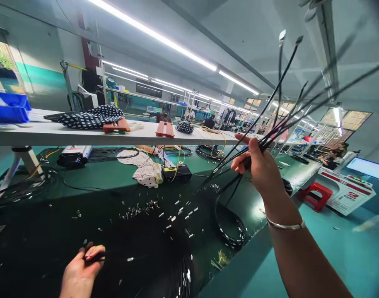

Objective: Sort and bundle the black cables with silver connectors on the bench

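Note:
My right hand (260, 165) is raised over the green bench (108, 178) and closed round a bunch of thin black cables (288, 116) that fan upward and to the right, their metal ends in the air. A silver bangle (285, 225) sits on that wrist. My left hand (82, 271) is low at the near edge, fingers pinched on a thin black cable (114, 257) lying on the dark mat (52, 231). Several small metal terminals (164, 211) are scattered on the mat between the hands.
A coil of black cable (231, 229) lies near the bench's right edge, another bundle (179, 273) at the front. A white shelf (83, 134) carries spotted cloth, orange blocks and a blue bin (10, 108). A red stool (315, 194) and a machine (347, 188) stand right.

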`<state>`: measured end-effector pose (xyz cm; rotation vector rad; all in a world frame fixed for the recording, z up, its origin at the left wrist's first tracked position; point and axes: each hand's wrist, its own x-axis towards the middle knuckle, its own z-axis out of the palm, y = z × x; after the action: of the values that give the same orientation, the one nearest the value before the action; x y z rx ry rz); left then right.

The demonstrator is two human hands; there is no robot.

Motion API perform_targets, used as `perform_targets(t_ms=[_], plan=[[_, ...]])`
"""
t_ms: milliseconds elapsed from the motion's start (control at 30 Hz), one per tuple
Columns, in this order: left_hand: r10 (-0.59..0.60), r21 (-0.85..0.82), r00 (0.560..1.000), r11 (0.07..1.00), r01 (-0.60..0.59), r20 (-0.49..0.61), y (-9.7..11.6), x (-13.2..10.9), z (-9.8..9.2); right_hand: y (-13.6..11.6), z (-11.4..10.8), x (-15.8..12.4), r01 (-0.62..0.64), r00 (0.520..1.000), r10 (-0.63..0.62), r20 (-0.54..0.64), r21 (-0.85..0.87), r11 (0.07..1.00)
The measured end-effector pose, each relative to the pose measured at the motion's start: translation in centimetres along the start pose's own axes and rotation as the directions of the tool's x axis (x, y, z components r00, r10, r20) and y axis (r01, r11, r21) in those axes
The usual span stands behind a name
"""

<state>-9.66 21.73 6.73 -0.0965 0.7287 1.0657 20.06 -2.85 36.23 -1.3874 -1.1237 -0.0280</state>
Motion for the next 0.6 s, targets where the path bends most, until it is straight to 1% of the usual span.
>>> perform_targets(t_ms=[33, 100, 167, 200, 300, 400, 500, 600], plan=[[-0.001, -0.033, 1.0, 0.999, 0.0, -0.026, 0.1, -0.4, 0.1, -0.2, 0.0, 0.0, 0.025, 1.0, -0.025, 0.009, -0.046, 0.999], [0.0, -0.076, 0.999, 0.997, -0.003, -0.051, 0.5, -1.0, 0.4, -0.3, -0.2, -0.1, 0.059, 0.996, -0.05, 0.076, -0.13, 0.99], [0.007, -0.103, 0.998, 0.995, -0.013, -0.062, 0.8, -1.3, 0.5, 0.0, -0.2, -0.2, 0.06, 0.992, -0.043, 0.117, -0.141, 0.988], [0.007, -0.111, 0.998, 0.994, -0.014, -0.064, 0.9, -1.4, 0.5, 0.2, -0.2, -0.2, 0.047, 0.995, -0.036, 0.093, -0.115, 0.992], [-0.002, -0.133, 0.998, 0.991, -0.007, -0.069, 0.9, -1.6, 0.6, 1.3, 0.0, -0.3, -0.006, 0.996, 0.007, -0.085, 0.017, 1.0], [-0.007, -0.131, 0.996, 0.991, -0.005, -0.087, 0.7, -1.8, 0.5, 2.7, 0.1, -0.4, -0.052, 0.971, 0.074, -0.228, 0.099, 0.994], [0.01, -0.103, 0.997, 0.995, -0.019, -0.082, 0.3, -1.7, 0.3, 4.0, -0.1, -0.5, -0.05, 0.924, 0.099, -0.37, 0.14, 0.989], [0.025, -0.059, 0.999, 0.998, -0.027, -0.04, 0.0, -1.3, 0.0, 5.2, -0.4, -0.5, 0.031, 0.853, 0.13, -0.505, 0.299, 0.954]])
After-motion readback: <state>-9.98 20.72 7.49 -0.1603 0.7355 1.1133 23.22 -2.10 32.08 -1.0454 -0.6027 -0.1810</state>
